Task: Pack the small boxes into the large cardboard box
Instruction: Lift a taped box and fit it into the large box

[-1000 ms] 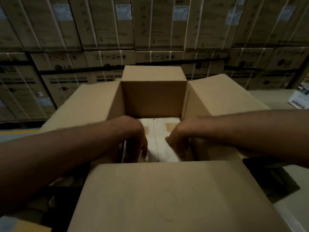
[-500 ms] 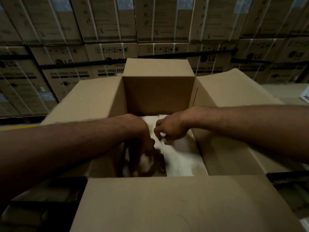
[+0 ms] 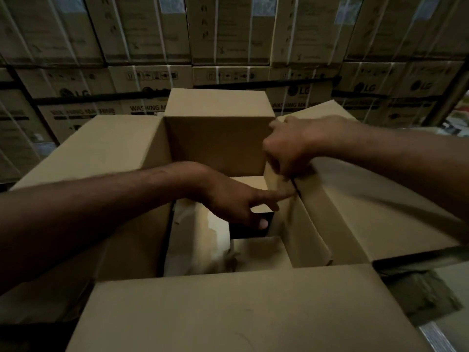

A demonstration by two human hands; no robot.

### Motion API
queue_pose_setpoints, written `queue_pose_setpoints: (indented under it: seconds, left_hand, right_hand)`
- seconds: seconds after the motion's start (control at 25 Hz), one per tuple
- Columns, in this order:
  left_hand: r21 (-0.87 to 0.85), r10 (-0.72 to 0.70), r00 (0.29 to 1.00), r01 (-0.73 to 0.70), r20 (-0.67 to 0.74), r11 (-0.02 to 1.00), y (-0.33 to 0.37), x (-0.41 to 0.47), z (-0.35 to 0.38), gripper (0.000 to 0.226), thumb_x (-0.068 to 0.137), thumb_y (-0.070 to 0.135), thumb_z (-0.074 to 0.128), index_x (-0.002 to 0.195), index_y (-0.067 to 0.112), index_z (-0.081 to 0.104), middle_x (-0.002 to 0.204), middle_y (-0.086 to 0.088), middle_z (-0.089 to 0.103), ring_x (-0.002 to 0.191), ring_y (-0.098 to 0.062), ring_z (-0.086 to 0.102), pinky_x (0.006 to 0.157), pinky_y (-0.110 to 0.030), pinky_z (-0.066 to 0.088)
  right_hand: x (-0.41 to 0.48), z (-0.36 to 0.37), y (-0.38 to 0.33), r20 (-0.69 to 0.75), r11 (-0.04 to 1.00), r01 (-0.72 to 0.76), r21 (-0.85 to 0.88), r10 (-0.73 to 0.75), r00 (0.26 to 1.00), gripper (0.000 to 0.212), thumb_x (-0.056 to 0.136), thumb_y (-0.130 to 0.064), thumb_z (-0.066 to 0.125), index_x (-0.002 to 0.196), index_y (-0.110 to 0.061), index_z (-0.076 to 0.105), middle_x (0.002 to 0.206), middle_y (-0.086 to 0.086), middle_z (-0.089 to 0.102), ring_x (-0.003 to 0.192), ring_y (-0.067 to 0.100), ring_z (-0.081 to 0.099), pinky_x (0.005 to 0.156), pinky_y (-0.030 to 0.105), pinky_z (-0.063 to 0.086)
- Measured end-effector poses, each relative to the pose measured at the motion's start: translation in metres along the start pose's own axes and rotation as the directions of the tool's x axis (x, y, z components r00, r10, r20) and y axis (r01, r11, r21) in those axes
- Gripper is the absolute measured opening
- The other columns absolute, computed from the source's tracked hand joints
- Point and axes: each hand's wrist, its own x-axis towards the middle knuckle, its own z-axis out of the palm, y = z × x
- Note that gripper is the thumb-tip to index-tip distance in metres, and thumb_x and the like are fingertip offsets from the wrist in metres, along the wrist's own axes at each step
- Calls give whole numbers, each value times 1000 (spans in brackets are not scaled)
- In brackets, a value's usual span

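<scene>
Nearest the camera, the big carton's front flap lies wide and flat, and the other three flaps are folded out as well. Down inside, pale packing covers the floor on the left, too dim to say whether it is paper or small boxes. A dark gap shows beside it.

The left hand reaches across the opening from the left. Its index finger is stretched straight out, the tip touching the top edge of a slim brown box. The thumb points down and the other fingers are loose, gripping nothing.

That slim box stands on edge inside the carton, tight against the right wall.

Further in, the right hand comes over the right flap, its fingers curled round the slim box's far top corner in a firm hold.

Beyond the far flap, a wall of strapped washing-machine cartons fills the background.
</scene>
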Motion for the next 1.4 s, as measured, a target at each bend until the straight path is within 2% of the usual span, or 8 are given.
queue_pose_setpoints:
  seconds: [0.36,0.52,0.72,0.84,1.0,1.16,1.28,1.4]
  left_hand:
    - [377,-333,924,246,186,893,-19,16,25,46,107,31,49,150,19,44,150,-4,46,135,-25,46,100,-28,40]
    - [333,-292,956,263,38,906,-18,-16,22,41,105,27,51,146,18,50,142,-7,53,92,-15,57,59,-11,43]
    - [600,-312,935,347,-167,721,-26,-75,3,38,104,51,43,129,30,62,126,2,63,116,-20,59,103,-39,46]
    - [707,-432,881,430,-193,562,-31,-92,7,35,99,53,53,129,37,61,124,8,60,124,-18,46,109,-41,33]
    - [697,-416,843,524,-342,489,-29,-81,23,30,98,36,59,127,32,60,127,4,60,117,-18,51,95,-35,41]
    - [616,-521,833,512,-187,598,-26,-39,9,36,98,17,63,134,19,58,128,-4,63,85,-15,61,62,-22,49]
    - [552,-497,859,356,125,754,-33,-5,6,51,93,18,72,141,13,56,135,-7,63,106,-21,64,80,-28,54]
    - [471,-494,849,364,188,804,-40,4,10,57,94,18,71,146,16,49,138,-6,59,121,-25,59,88,-33,52]
  right_hand:
    - [30,16,-40,439,948,-21,318,-128,889,42,102,-19,57,144,-23,57,118,5,68,82,17,65,80,34,58]
    - [36,21,-68,360,928,131,348,-261,896,29,103,-25,60,130,-15,63,99,5,68,86,17,60,79,31,49]
    - [42,12,-81,10,857,294,424,-329,944,107,93,3,64,162,-36,-9,148,5,43,81,14,58,47,15,46]
    - [44,3,-92,55,846,321,426,-378,924,133,85,7,75,155,-47,-24,166,11,22,123,32,58,76,31,62]
    - [52,10,-95,344,936,301,181,-347,872,128,82,-9,84,161,-43,-10,165,9,30,144,35,41,98,37,48]
    - [45,24,-60,521,955,265,135,-296,800,77,90,-3,75,157,-18,39,153,9,50,111,25,63,48,9,46]
    - [43,42,-54,563,945,237,226,-325,760,73,92,-1,73,155,-22,43,153,4,49,111,23,61,69,19,57]
    - [42,44,-56,561,896,233,377,-422,713,68,94,5,66,153,-19,45,149,4,54,123,21,60,80,26,57]
